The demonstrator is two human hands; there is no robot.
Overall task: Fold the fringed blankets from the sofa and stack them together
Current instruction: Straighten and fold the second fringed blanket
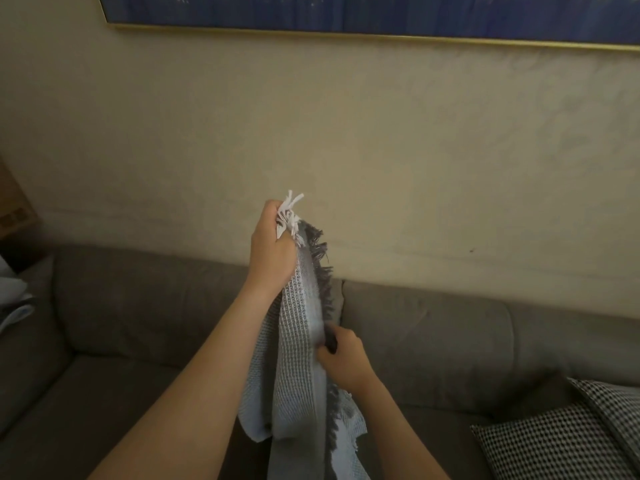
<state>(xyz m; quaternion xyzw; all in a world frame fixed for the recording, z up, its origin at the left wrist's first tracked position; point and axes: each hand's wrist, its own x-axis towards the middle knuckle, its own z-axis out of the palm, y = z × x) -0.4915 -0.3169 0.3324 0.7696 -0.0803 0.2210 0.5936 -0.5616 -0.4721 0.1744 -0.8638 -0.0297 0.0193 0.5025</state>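
Blanket [301, 341] is up in the air over the sofa [433, 334] seat, hanging long and narrow in front of the backrest, bunched lengthwise. Looks like a grey waffle-type weave.

Left hand [273, 244] has the top end, raised higher than the sofa back. Its grip is clamped tight on the gathered corner, with white fringe [291, 216] poking out over the fist. Dark fringe [322, 265] runs down one long edge of the blanket, starting just under that hand.

Right hand [346, 362] is lower, about level with the sofa's back cushions. Its grip is closed on that dark-fringed edge, fingers curled round it. It's a bit blurry, so I can't tell how much cloth is in there.

The blanket's bottom end drops out of view over the seat.

A checked pillow [554, 445] sits at the sofa's right end, well apart from the blanket. Some pale cloth [14, 299] lies at the sofa's left end; can't tell what it is. On the wall [381, 150] above the sofa you can see the bottom of a blue picture [346, 15] in a gold frame.
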